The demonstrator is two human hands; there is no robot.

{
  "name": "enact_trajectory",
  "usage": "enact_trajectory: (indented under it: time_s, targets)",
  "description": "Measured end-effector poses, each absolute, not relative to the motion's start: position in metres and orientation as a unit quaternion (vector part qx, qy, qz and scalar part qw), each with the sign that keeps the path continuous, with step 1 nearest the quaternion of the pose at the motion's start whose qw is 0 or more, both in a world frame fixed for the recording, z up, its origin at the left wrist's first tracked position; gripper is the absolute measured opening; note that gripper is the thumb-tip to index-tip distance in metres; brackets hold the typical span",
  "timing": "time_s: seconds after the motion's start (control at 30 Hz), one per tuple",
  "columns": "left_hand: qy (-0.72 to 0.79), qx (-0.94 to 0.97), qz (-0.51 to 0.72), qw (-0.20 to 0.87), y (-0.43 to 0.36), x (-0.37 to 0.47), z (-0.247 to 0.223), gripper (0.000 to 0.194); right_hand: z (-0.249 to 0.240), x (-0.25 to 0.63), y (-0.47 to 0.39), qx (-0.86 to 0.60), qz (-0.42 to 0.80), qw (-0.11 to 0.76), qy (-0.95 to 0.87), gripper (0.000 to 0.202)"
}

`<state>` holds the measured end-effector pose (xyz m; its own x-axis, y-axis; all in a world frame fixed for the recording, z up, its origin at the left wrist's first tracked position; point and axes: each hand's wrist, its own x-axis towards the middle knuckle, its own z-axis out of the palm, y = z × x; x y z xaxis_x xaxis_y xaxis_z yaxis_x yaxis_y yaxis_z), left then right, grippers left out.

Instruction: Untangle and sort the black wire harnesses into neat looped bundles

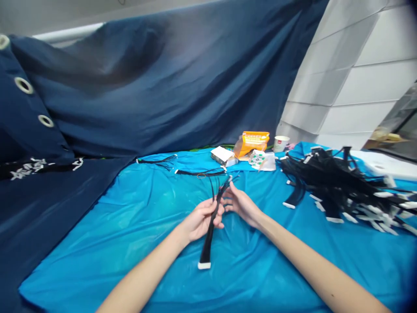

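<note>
A black wire harness [208, 243] is held above the blue cover, its wide white connector [204, 265] hanging toward me. My left hand [203, 219] is closed around the middle of its black wires. At the far end the wires fan out into loose strands. My right hand [243, 204] is at these strands, its thumb against the wire ends near a small white tip and its fingers curled beside the bundle. Exactly which strands it grips is too small to make out. Beyond my hands lie a second harness [198, 172] and a third harness [158, 161].
A large heap of black harnesses [339, 178] with white connectors lies at the right. At the back stand a small box [222, 154], an orange bag [254, 143], a clear packet [262, 161] and a paper cup [280, 143]. A dark blue curtain [179, 82] hangs behind the blue-covered table [130, 243].
</note>
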<state>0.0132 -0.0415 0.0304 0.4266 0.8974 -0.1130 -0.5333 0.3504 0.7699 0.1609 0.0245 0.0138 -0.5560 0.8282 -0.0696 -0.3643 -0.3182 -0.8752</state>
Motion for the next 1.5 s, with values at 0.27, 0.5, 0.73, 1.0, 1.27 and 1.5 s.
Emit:
enact_trajectory:
  time_s: [0.27, 0.5, 0.73, 1.0, 1.27, 1.5]
  targets:
    - [0.340, 0.328, 0.416, 0.777, -0.035, 0.003, 0.026, 0.032, 0.013, 0.181, 0.044, -0.268, 0.762, 0.509, -0.298, 0.032]
    - [0.305, 0.316, 0.408, 0.800, -0.025, -0.013, 0.030, 0.044, 0.009, 0.191, 0.050, -0.343, 0.709, 0.521, -0.329, 0.022]
    - [0.258, 0.421, 0.320, 0.808, -0.028, -0.037, 0.036, 0.040, 0.023, 0.221, 0.059, -0.429, 0.604, 0.555, -0.378, 0.012]
    - [0.432, 0.432, 0.392, 0.688, -0.017, -0.063, 0.038, 0.045, 0.024, 0.246, 0.072, -0.494, 0.563, 0.552, -0.367, 0.013]
    - [0.520, 0.270, 0.590, 0.555, 0.001, -0.064, 0.023, 0.016, 0.018, 0.242, 0.068, -0.468, 0.575, 0.477, -0.473, 0.031]
    - [0.497, 0.243, 0.644, 0.529, 0.004, -0.064, 0.017, 0.006, 0.013, 0.238, 0.070, -0.503, 0.418, 0.500, -0.567, 0.024]
